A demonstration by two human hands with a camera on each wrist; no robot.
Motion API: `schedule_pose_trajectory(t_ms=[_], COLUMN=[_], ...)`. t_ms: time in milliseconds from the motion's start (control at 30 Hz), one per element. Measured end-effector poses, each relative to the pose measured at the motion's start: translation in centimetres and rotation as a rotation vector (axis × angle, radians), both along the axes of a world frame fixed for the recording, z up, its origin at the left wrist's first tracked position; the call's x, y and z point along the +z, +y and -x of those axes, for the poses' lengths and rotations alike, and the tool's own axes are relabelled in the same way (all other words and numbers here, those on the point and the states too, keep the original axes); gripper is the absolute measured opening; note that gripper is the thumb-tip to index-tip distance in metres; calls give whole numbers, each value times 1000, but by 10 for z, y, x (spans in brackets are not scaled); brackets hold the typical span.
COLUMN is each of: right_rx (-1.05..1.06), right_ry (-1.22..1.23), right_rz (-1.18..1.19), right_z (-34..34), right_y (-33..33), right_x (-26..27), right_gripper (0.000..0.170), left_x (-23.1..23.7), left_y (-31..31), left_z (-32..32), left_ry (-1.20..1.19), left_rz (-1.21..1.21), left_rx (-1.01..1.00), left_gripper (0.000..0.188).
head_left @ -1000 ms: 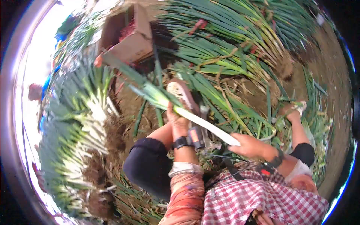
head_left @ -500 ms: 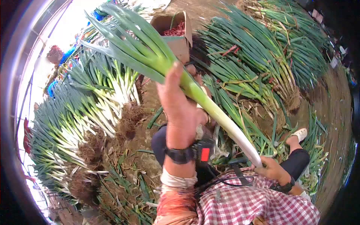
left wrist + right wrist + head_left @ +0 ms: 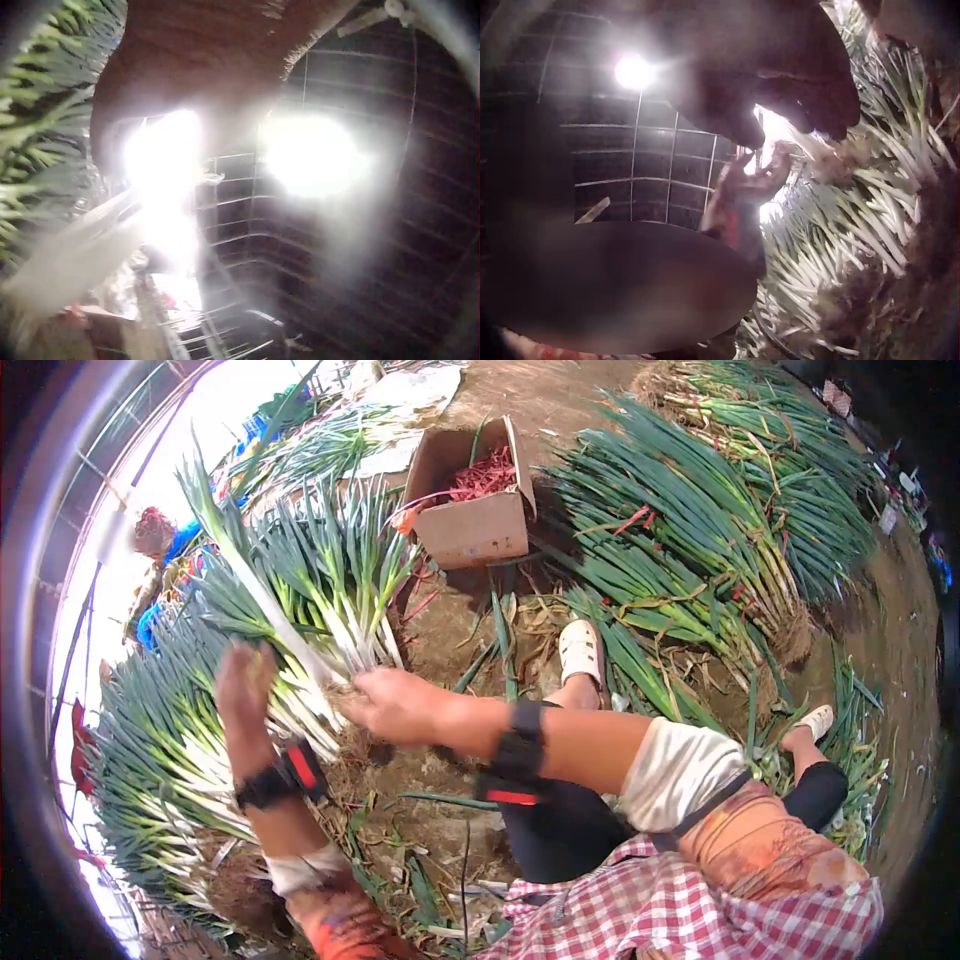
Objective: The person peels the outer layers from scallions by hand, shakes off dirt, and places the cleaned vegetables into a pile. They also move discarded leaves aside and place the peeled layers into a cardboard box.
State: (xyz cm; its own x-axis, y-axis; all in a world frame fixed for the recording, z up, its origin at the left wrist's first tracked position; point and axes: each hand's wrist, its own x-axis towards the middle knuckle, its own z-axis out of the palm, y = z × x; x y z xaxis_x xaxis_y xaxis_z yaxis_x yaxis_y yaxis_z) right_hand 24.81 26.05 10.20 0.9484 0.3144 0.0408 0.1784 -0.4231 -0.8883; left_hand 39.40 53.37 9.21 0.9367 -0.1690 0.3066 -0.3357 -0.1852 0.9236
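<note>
A long leek with a white shaft and green leaves leans over the row of leeks on the left, its leaf end pointing up and away. My right hand pinches the root end, arm stretched across my front to the left. Next to the shaft, on its near left side, my left hand is raised with nothing in its grasp, blurred by motion. In the left wrist view the pale shaft runs apart from the hand. The right wrist view shows my right fingers over the root end, dark against glare.
Trimmed leeks lie in a long row, roots facing me. An open cardboard box of red ties stands ahead. Bundled leeks are piled at right. Leaf scraps litter the soil around my feet. Wire mesh appears in the right wrist view.
The leek has swung from in front of me to the row on the left, carried by its root end. My left hand has come off the shaft; my right arm has crossed leftward.
</note>
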Motion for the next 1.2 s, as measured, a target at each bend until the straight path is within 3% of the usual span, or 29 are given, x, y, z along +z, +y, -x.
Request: schedule_pose_trajectory(t_ms=[33, 67, 100, 233, 267, 300, 333, 367, 533, 567, 600, 667, 733, 800, 867, 900, 1000, 1100, 1133, 1200], right_rx=[91, 43, 85, -134, -238, -281, -335, -420, -620, -594, -704, -784, -912, -817, -957, -921, -920, -980, -999, -1135], right_ry=[-13, -97, -49, 147, 196, 248, 520, 593, 711, 684, 691, 780, 836, 776, 655, 741, 695, 644, 634, 558], right_rz=[-16, -81, -169, -119, -69, -167, -306, -258, -240, -210, -189, -176, -139, 465, 468, 460, 398, 383, 388, 84], right_z=[16, 32, 45, 92, 109, 126, 144, 164, 272, 295, 314, 351, 382, 401, 417, 411, 412, 414, 408, 399], right_y=[-16, -32, -55, -150, -171, -196, -210, -227, -297, -311, -317, -338, -351, -365, -363, -376, -353, -330, -330, -337], right_x=[-2, -12, -10, -19, -24, -57, -45, -54, -88, -103, -108, -144, -180, -226, -265, -258, -319, -338, -317, -279], right_gripper=[39, 36, 36, 34, 33, 31, 27, 27, 24, 25, 25, 25, 26, 30, 33, 35, 35, 30, 30, 29], left_x=[-1, -1, -20, -69, -54, -44, -33, -17, 43, 46, 42, 53, 24, 2, -11, 0, -3, 3, 5, 4], left_y=[-21, -48, -39, -35, -58, -75, -92, -119, -245, -268, -287, -359, -398, -431, -449, -468, -499, -520, -517, -527], left_z=[36, 78, 95, 130, 138, 141, 145, 147, 168, 172, 181, 223, 232, 245, 268, 266, 278, 290, 292, 299], left_ry=[292, 589, 653, 795, 805, 770, 739, 714, 643, 601, 531, 529, 664, 873, 856, 897, 927, 811, 799, 914], left_rz=[258, 518, 514, 488, 395, 431, 462, 493, 457, 335, 424, 434, 345, 205, 21, 6, -62, -108, -104, -172], left_rx=[209, 431, 420, 347, 362, 282, 200, 152, -278, -345, -628, -537, -627, -629, -661, -639, -632, -719, -736, -631], left_gripper=[26, 23, 24, 33, 33, 33, 33, 32, 45, 53, 61, 44, 43, 39, 38, 38, 36, 37, 37, 33])
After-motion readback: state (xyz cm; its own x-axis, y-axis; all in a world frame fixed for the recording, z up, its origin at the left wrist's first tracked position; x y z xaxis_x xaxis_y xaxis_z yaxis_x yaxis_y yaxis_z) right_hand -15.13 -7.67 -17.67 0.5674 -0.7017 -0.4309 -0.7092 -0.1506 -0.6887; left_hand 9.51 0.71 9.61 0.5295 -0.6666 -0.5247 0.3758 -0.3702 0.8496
